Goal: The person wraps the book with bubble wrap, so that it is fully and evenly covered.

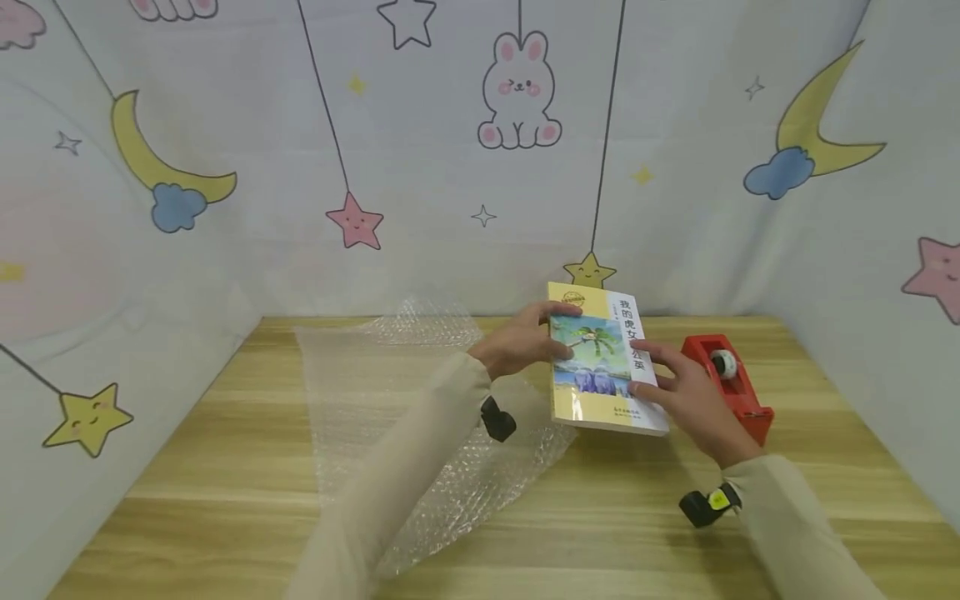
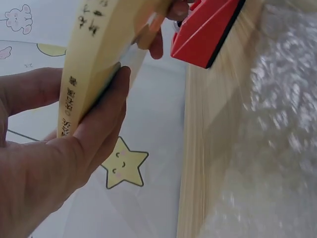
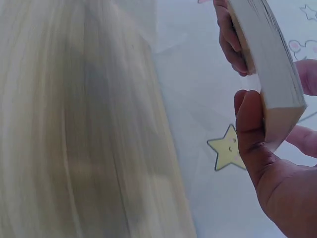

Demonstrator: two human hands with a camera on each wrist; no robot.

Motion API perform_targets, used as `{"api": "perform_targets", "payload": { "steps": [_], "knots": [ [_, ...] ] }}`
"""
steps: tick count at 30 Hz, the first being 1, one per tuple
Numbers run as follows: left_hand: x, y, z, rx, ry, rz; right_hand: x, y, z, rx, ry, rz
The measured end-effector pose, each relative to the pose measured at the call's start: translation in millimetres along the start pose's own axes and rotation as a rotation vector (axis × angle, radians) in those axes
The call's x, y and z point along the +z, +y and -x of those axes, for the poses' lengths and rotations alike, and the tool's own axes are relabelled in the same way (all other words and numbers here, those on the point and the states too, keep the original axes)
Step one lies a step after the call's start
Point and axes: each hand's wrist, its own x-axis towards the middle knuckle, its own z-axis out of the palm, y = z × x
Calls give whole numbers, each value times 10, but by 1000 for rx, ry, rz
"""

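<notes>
Both hands on one book (image 1: 604, 360), raised off the wooden table (image 1: 225, 467): left hand (image 1: 517, 342) gripping its edge at 9 o'clock, right hand (image 1: 686, 396) at 3 o'clock. Bubble wrap (image 1: 390, 400) at 8 o'clock, red tape dispenser (image 1: 731, 383) at 3 o'clock.

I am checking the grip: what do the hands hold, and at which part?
Both hold the book: left hand grips its spine edge, right hand its opposite long edge.

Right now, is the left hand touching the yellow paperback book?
Touching. Left wrist view: left hand grips the yellow paperback book, thumb pressed on its cover.
</notes>
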Motion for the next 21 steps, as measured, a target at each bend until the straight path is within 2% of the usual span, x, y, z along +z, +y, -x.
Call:
{"api": "perform_targets", "payload": {
  "steps": [9,21],
  "knots": [
    [-292,-120,254,-1,48,-52,237,-223,-105,0,-26,4],
    [-654,-238,645,-20,104,-36,587,-453,-255,-62,-88,-47]
  ]
}}
